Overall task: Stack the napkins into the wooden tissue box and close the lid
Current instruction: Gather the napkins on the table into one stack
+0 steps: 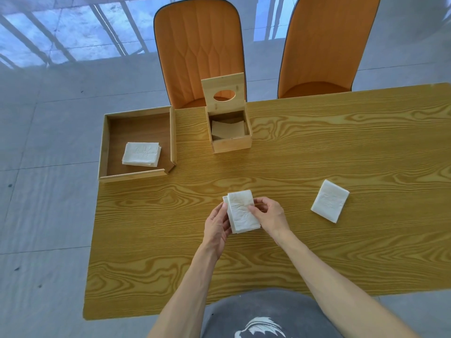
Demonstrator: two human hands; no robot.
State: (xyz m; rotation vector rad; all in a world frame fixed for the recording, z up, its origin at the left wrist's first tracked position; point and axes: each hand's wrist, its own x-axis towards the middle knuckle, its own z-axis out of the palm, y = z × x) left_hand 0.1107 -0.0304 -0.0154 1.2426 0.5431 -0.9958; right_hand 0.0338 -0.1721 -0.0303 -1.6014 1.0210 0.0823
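A small stack of white folded napkins (240,212) is held above the table's middle by both hands. My left hand (216,226) supports its left edge and underside; my right hand (268,215) pinches its right edge. The wooden tissue box (231,142) stands at the far edge, its lid (223,95) with an oval hole tipped upright. Inside the box lie napkins (228,130) in shadow. Another napkin pile (330,200) rests on the table to the right. A third pile (142,154) lies in the wooden tray.
The wooden tray (103,142) sits at the table's far left corner, partly overhanging the edge. Two orange chairs (199,52) stand behind the far edge of the wood-grain table (317,252). Grey tiled floor lies to the left.
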